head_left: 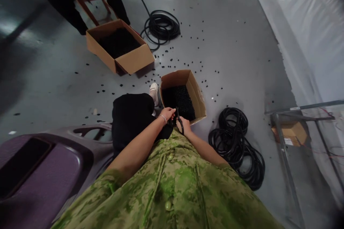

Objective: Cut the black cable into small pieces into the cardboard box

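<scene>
Just above the near edge of a cardboard box (198, 96), my two hands are close together. My right hand (185, 124) is closed around the handles of black scissors (179, 117), whose blades point away from me. To the left, my left hand (168, 113), with a bracelet at its wrist, is closed in a pinch beside the blades. What lies between its fingers is too small and dark to make out. Inside the box is a heap of small black pieces (182, 98).
Black hose coils lie at right (233, 139) and ahead (163, 25). Ahead left, a seated person's dark-trousered leg (115, 0) is behind another cardboard box (137, 59) of black material. Black bits dot the grey floor (231, 61). A phone (25, 164) rests on a purple seat (59, 175).
</scene>
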The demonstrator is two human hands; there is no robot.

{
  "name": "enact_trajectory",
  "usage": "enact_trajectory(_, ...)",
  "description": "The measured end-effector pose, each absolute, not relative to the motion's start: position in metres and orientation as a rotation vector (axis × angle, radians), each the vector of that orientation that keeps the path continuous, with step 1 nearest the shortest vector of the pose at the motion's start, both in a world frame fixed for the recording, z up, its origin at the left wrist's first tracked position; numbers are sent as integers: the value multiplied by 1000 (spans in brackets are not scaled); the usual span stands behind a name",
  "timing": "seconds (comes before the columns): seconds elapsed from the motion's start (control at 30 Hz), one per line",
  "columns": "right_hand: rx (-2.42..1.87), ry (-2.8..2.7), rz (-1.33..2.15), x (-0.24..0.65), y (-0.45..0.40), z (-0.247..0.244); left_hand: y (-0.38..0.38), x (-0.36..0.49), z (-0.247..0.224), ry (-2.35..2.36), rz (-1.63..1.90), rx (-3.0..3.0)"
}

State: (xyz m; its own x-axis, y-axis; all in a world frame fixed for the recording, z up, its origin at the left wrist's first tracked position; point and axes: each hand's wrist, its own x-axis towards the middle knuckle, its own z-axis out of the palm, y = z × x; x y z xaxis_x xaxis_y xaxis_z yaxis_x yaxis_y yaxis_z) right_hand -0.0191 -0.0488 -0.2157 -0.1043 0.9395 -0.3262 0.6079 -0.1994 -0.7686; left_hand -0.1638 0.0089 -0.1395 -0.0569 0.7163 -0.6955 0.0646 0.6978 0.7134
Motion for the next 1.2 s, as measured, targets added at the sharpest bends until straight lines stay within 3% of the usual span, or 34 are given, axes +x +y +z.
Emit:
enact_trajectory(0.3,-1792,-1739,1177,-17,-50,-215,3,-162,-142,1613,654,703)
enact_trajectory(0.77,-1695,-1398,1587,-21,-43,-199,6,-166,-152,1621,377,1148)
enact_trajectory(1.2,-1843,-1835,1194,-20,-49,-213,10,-167,-151,1690,404,945)
